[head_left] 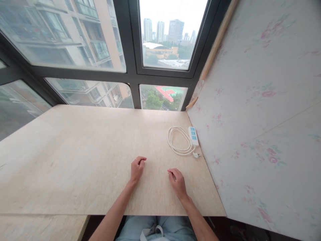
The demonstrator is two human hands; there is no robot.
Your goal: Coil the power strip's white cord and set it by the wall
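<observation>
Both of my hands rest on a pale wooden desk (75, 160) near its front edge. My left hand (137, 169) lies with its fingers curled loosely inward, and nothing shows in them. My right hand (177, 182) lies palm down with the fingers bent and close together, also holding nothing visible. A white power strip (193, 135) with blue sockets lies to the far right of the hands, against the wall. Its white cable (179, 140) is coiled beside it, with the plug (196, 155) at the near end.
A wall with flowered wallpaper (263, 117) bounds the desk on the right. Large dark-framed windows (130, 73) stand behind the desk, with city buildings outside. A second lower board (37, 227) adjoins the desk at the front left. My lap shows below the edge.
</observation>
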